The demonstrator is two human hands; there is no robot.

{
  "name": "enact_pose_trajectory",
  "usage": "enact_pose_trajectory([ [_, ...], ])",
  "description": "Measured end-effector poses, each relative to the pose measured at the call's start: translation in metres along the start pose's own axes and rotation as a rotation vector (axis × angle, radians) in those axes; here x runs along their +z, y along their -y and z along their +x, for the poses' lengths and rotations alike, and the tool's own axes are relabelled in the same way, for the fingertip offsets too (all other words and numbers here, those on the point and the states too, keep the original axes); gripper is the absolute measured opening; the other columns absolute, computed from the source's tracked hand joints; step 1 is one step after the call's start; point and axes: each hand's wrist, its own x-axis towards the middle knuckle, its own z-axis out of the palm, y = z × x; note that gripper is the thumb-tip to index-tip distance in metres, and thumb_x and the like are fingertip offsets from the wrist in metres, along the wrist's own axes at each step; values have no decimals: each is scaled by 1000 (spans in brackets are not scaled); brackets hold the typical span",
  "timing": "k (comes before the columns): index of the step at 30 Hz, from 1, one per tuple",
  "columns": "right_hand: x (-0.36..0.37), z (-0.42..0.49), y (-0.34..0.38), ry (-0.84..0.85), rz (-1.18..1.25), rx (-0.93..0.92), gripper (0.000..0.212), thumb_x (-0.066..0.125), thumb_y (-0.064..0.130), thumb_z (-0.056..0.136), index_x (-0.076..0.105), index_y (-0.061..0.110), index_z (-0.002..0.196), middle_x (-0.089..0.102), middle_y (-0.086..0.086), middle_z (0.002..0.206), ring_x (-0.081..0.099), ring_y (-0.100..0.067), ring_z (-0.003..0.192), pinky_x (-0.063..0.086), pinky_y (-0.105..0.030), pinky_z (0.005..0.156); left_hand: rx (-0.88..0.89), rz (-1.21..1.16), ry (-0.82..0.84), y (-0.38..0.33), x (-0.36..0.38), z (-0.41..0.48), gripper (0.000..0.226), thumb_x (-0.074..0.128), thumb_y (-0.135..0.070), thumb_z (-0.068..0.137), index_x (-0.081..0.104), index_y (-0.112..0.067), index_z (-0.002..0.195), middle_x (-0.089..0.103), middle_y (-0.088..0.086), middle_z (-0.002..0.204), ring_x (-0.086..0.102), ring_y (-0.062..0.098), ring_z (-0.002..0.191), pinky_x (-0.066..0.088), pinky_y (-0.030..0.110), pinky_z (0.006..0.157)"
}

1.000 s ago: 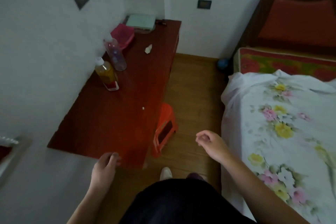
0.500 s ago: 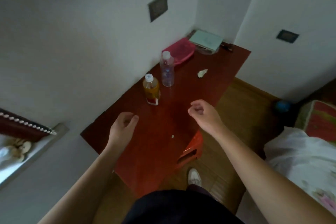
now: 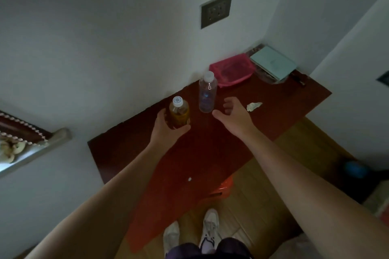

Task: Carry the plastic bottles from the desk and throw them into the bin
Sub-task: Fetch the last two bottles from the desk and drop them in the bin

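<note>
Two plastic bottles stand upright on the dark red desk (image 3: 210,153), close to the wall. The amber bottle (image 3: 179,112) has a white cap, and my left hand (image 3: 168,130) is wrapped around its lower body. The clear bottle (image 3: 207,92), also white-capped, stands just behind and to the right. My right hand (image 3: 233,114) hovers open right beside the clear bottle, fingers curled toward it without touching. No bin is in view.
A pink mesh bag (image 3: 231,71), a pale green box (image 3: 272,62) and a crumpled paper scrap (image 3: 253,106) lie on the desk's far end. An orange stool (image 3: 221,190) is tucked under the desk edge. A blue ball (image 3: 354,169) rests on the wooden floor.
Both hands have reached forward over the desk. My left hand has closed around the amber bottle, and my right hand has opened beside the clear bottle. I have stepped closer.
</note>
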Motion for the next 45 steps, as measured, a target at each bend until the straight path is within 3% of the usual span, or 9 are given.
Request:
enact_pose_trajectory([
  [5,0,31,-6,29,-35,-12,78,76,45,76,43,18,141,56,-1,132,60,-16,113,52,-39,98,-13,-66,-114,-9,25,20,97,86,-53,57,41,-32,140,62,-6,131,65,21,114,53,45,99],
  [10,7,62,-4,32,-43,-28,87,79,46,72,40,17,145,55,-4,138,58,-21,120,49,-37,98,-4,-106,-233,-19,22,11,65,84,-40,71,54,-22,125,65,-13,100,61,0,83,49,20,74],
  [14,17,75,1,48,-25,-59,84,83,41,70,44,16,140,56,1,130,57,-16,115,45,-27,89,-39,-209,-320,0,3,-20,62,86,-44,70,58,-23,121,68,-10,109,66,6,97,49,20,78],
  [22,48,72,22,133,80,-151,53,83,31,73,56,23,117,63,14,102,65,-9,96,44,-17,74,-48,-333,-424,30,-50,-92,41,83,-24,78,62,-18,113,71,-4,101,69,-1,90,54,15,67],
  [25,59,40,41,245,46,-280,51,83,36,73,57,28,116,66,13,106,64,-5,96,47,-16,78,-69,-369,-457,52,-74,-123,39,82,-23,81,63,-17,114,73,2,104,72,12,96,58,28,78],
  [27,74,9,50,337,24,-363,50,82,38,73,59,29,115,68,10,111,65,-8,101,51,-24,85,-81,-379,-498,73,-91,-146,37,81,-19,82,63,-15,114,74,5,105,73,15,97,58,27,79],
  [35,145,-145,54,759,-119,-464,58,80,48,71,57,36,123,60,16,126,58,-1,115,48,-25,91,-244,-313,-734,179,-152,-275,39,85,-25,77,59,-30,106,69,-8,102,66,-9,90,50,19,75],
  [39,190,-221,59,901,-200,-533,53,77,53,73,57,36,118,63,17,122,59,-1,111,50,-24,86,-438,-399,-908,244,-162,-364,45,83,-24,78,61,-13,116,68,1,107,64,19,101,48,28,83],
  [45,259,-318,61,1059,-308,-607,51,73,55,75,54,34,117,67,16,115,63,-5,104,52,-31,87,-749,-607,-1112,335,-144,-505,55,83,-24,80,58,-7,126,65,8,115,61,31,113,47,41,90],
])
